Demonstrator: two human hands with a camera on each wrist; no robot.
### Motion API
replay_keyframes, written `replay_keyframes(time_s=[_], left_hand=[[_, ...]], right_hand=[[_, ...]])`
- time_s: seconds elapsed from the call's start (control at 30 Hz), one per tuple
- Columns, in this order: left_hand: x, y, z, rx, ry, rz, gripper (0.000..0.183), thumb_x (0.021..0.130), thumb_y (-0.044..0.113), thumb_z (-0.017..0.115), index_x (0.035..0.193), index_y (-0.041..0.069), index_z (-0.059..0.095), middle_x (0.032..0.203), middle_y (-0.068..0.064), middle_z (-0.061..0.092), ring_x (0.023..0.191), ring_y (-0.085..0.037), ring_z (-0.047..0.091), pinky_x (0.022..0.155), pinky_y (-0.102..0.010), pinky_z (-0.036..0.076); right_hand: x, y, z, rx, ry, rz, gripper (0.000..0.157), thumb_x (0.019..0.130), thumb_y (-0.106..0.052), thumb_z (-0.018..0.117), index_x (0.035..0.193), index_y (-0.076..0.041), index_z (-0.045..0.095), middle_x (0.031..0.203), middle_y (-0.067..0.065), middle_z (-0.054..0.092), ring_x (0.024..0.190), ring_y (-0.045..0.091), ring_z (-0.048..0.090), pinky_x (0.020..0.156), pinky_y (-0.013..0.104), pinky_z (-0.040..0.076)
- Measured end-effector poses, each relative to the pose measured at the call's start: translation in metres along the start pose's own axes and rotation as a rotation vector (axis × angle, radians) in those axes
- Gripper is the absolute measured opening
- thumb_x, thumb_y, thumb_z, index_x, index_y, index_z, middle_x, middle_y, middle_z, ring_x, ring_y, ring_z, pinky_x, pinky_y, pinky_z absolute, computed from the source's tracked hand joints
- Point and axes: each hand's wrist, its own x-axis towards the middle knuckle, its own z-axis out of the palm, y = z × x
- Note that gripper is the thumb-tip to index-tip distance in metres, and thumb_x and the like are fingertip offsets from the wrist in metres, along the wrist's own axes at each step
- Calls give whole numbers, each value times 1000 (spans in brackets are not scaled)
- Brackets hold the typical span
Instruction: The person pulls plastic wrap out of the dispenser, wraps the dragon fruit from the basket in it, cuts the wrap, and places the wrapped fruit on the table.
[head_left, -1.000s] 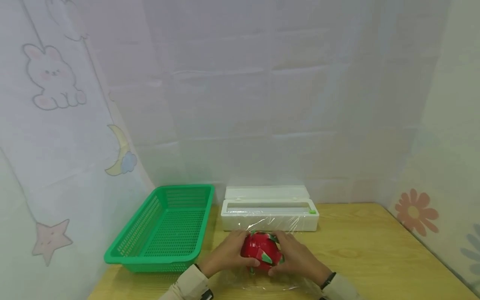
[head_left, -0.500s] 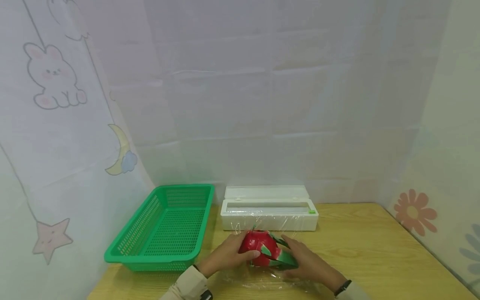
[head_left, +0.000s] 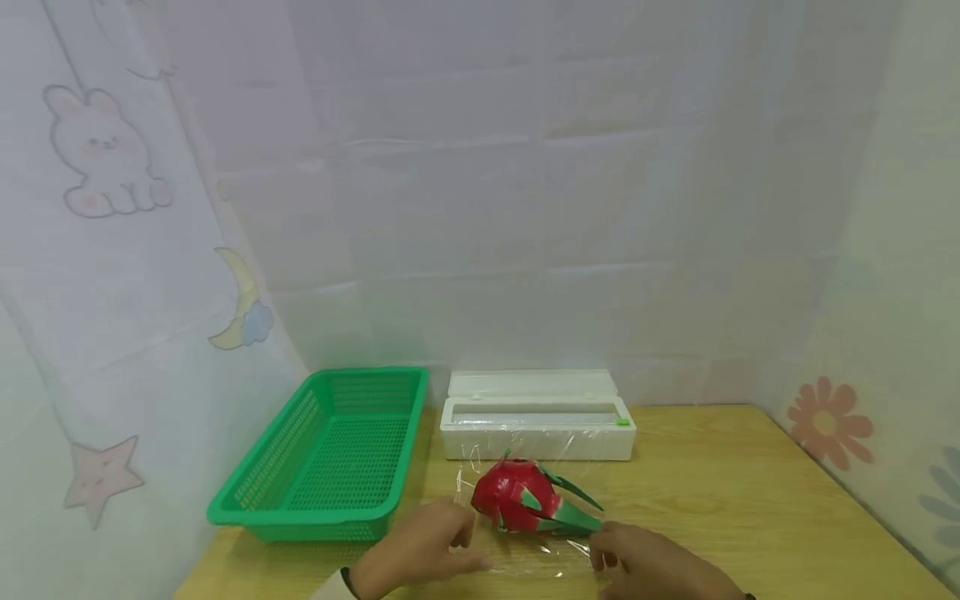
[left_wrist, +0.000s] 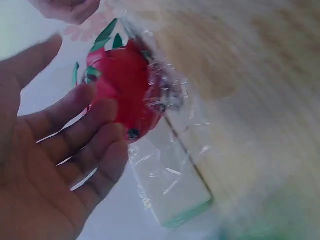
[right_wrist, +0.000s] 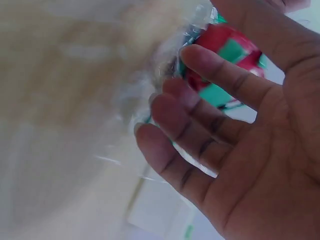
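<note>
A red dragon fruit (head_left: 513, 496) with green scales lies on its side on a sheet of clear cling film (head_left: 517, 554) on the table, scale tips pointing right. My left hand (head_left: 427, 546) is at the film's near left, apart from the fruit; in the left wrist view its fingers (left_wrist: 82, 132) are loosely bent with nothing in them. My right hand (head_left: 652, 562) is at the near right, just beyond the scale tips. Its relaxed fingers (right_wrist: 187, 117) hold nothing in the right wrist view, where they partly hide the fruit (right_wrist: 227, 55).
Behind the fruit stands a white cling film box (head_left: 538, 442) with its lid up, and the film overlaps its front. A green plastic basket (head_left: 405, 467) stands to the left on the wooden table (head_left: 735, 492). A pale curtain (head_left: 487, 208) hangs behind.
Both hands have let go of the dragon fruit and drawn back toward the near edge, one to each side. The fruit has tipped from between the hands onto its side, scales to the right.
</note>
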Motion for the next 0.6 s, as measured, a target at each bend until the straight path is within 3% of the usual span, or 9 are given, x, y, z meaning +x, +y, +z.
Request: replay_keyframes(time_s=[0.1, 0.2, 0.27, 0.4, 0.5, 0.6], left_hand=[[-13, -1, 4, 33, -170, -59, 36, 80, 55, 78, 84, 23, 63, 81, 15, 55, 71, 2, 46, 58, -17, 41], [-22, -3, 12, 75, -264, -60, 39, 79, 56, 78, 97, 24, 66, 92, 14, 56, 79, 1, 49, 64, -18, 46], [-25, -4, 18, 65, -264, -42, 37, 80, 51, 78, 99, 22, 66, 93, 12, 57, 81, 1, 50, 67, -18, 48], [-24, -7, 29, -20, -187, -45, 13, 88, 26, 73, 92, 18, 64, 85, 12, 55, 76, 1, 49, 65, -17, 47], [-22, -9, 33, -38, -132, -55, 8, 88, 11, 66, 85, 17, 61, 77, 12, 51, 69, 1, 46, 60, -16, 44], [-22, -10, 35, 6, -107, -48, 15, 90, 8, 63, 80, 17, 58, 71, 12, 49, 63, 0, 43, 57, -16, 41]], right_hand=[[-1, 8, 9, 6, -28, -1, 18, 87, -29, 79, 97, -23, 65, 94, -12, 52, 80, 1, 50, 65, 24, 48], [0, 19, 16, 38, -15, -8, 20, 87, -30, 78, 98, -22, 63, 94, -11, 51, 79, 1, 50, 65, 24, 48], [-1, 25, 19, 97, -6, 0, 16, 90, -25, 76, 97, -20, 63, 91, -11, 52, 77, 1, 49, 64, 23, 47], [-4, 34, 19, 182, 15, -11, 8, 94, -16, 69, 97, -14, 62, 82, -10, 55, 71, 2, 50, 60, 24, 45], [-6, 33, 15, 153, 34, -1, 6, 95, -11, 66, 95, -13, 61, 78, -11, 55, 67, 1, 49, 58, 24, 45], [-7, 30, 14, 62, 62, 6, 16, 93, -5, 64, 85, -17, 59, 72, -14, 51, 63, 0, 45, 55, 23, 43]])
